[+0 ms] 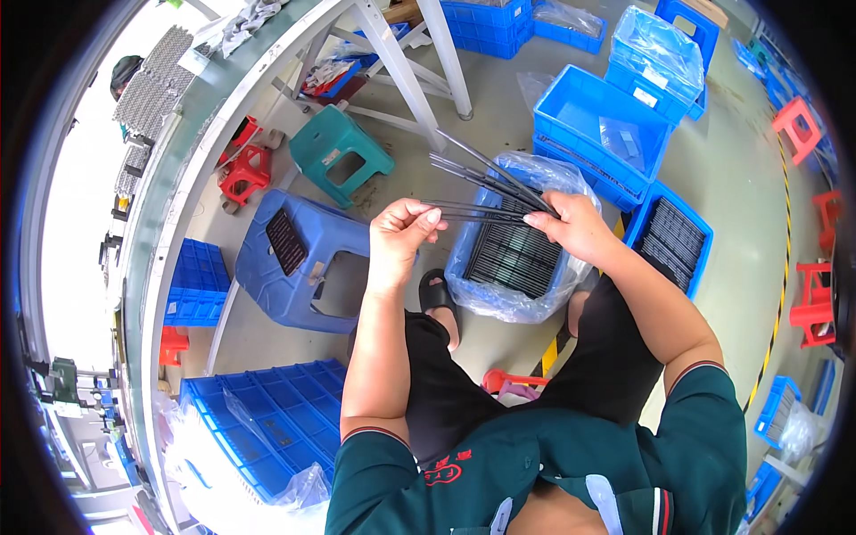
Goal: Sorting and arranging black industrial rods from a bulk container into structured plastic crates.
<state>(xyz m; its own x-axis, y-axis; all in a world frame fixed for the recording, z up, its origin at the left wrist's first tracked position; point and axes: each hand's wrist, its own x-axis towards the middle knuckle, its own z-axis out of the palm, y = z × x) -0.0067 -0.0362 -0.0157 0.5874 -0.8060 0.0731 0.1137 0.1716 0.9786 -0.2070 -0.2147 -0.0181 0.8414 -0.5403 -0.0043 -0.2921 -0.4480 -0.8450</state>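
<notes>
Black strips, left grip pinching, right grip clasping

Held strips smooth, slight sheen, material unclear; bin liner crinkled, glossy clear plastic; blue stool smooth plastic; trousers matt cloth; floor smooth, faintly glossy.

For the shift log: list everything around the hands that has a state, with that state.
Black strips: held, fanned out
Left grip: pinching strip ends
Right grip: closed around strips
Bag-lined bin: open, loaded with dark rods
Crate beside it: open, loaded
Blue stool: upright, dark piece atop
Green stool: upright
</notes>
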